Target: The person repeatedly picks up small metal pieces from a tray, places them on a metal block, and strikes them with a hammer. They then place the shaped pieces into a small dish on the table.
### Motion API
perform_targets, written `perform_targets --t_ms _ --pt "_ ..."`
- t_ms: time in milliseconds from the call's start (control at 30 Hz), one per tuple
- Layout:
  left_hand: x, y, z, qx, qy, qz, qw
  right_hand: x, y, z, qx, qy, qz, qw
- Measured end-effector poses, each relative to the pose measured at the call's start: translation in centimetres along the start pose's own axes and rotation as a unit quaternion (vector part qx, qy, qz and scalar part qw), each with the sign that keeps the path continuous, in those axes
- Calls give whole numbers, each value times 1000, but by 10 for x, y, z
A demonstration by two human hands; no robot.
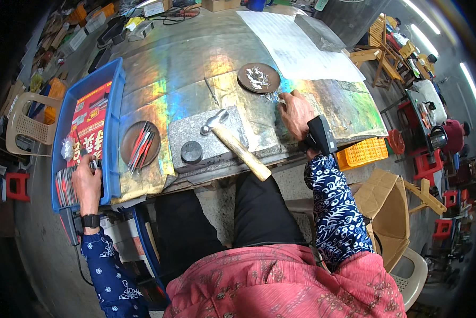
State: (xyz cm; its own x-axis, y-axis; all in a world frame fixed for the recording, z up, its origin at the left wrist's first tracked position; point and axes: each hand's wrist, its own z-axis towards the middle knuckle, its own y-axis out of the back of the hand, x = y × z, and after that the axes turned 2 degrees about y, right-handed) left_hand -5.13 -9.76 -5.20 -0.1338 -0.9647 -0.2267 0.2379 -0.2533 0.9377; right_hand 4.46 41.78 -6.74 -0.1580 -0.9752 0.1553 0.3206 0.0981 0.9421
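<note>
My left hand (88, 183) is inside the blue tray (117, 132), over a packed row of thin red and silvery pieces (65, 186). Its fingers are curled, and what they hold is hidden. My right hand (297, 114) rests low at the table, just right of a round brown dish (242, 80) with small white-silver bits (257, 77). Its fingertips are drawn together beside a few loose slivers; anything between them is too small to name. Between my hands, a hammer (238, 151) with a wooden handle lies across a grey stone slab (177, 130).
A second brown dish (126, 140) holds thin red and grey pieces (142, 148). A dark round block (191, 152) sits on the slab, and a thin metal rod (211, 91) lies behind it. White paper sheets (285, 45) cover the far right. A cardboard box (381, 212) stands right of my legs.
</note>
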Motion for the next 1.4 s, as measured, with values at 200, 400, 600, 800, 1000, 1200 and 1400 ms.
perform_targets --t_ms 200,400,600,800,1000,1200,1400 --pt "3 3 -5 47 86 -150 984 -14 -20 21 -5 11 -7 1000" --pt "4 0 -7 16 63 -133 989 -16 -40 43 -57 79 76 992" --pt "4 -1 -7 17 65 -143 987 -14 -38 52 19 32 -45 998" --pt "4 -3 -7 11 53 -133 990 -6 -23 33 82 81 -22 993" --pt "5 -3 -7 16 61 -138 988 1 -7 -12 81 187 41 978" --pt "16 -10 -6 10 63 -181 981 -5 8 -38 37 168 108 979" --pt "20 -6 -12 26 6 -132 991 -13 18 -48 35 48 106 993"
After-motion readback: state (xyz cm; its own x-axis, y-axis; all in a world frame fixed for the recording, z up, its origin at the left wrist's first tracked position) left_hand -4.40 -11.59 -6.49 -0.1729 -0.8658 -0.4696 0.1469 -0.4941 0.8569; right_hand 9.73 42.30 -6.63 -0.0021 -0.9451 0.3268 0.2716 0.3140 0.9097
